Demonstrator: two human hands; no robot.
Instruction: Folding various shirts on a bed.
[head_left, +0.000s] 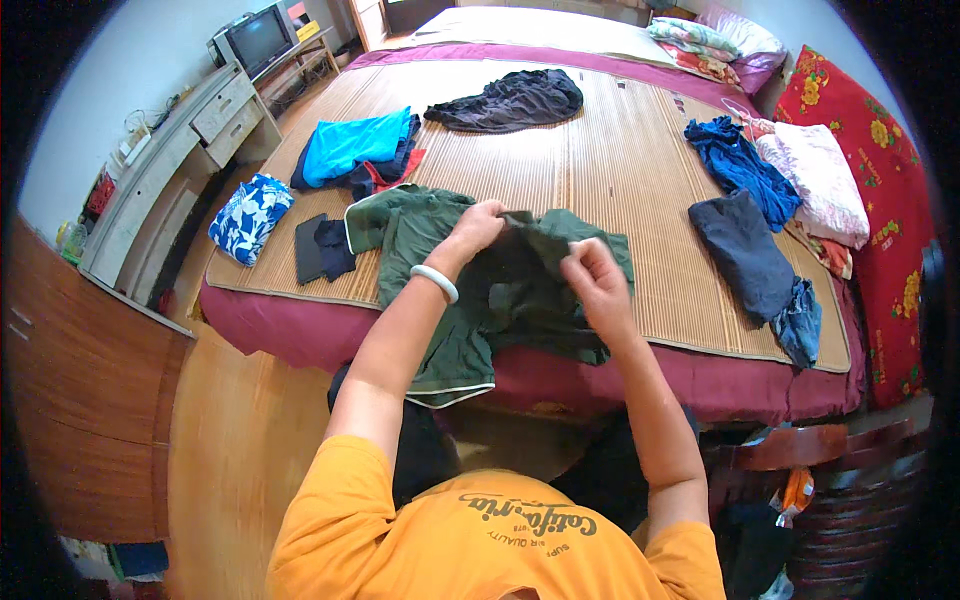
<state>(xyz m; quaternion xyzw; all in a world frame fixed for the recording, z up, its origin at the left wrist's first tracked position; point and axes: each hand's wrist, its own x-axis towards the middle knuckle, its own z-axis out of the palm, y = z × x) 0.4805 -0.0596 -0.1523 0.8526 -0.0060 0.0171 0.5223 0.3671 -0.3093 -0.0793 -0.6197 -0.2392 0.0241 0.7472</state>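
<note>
A dark green garment with white edging [440,345] lies partly on the near side of the bed and hangs over its edge. My left hand [480,225], a pale bangle on its wrist, pinches the cloth near the top middle. Farther right, my right hand [598,280] has its fingers closed on the cloth's upper right part. Between both hands the fabric is lifted and bunched, showing a darker inside. Beside the garment on the left lie a small dark folded cloth [335,248] and a flat dark rectangular piece [310,250].
A bamboo mat [640,180] covers the bed. On it lie a blue floral folded cloth [252,218], a bright blue shirt [355,145], a black garment [510,100], dark folded trousers [740,255] and a navy garment [745,170]. A wooden chair [800,450] stands at the near right.
</note>
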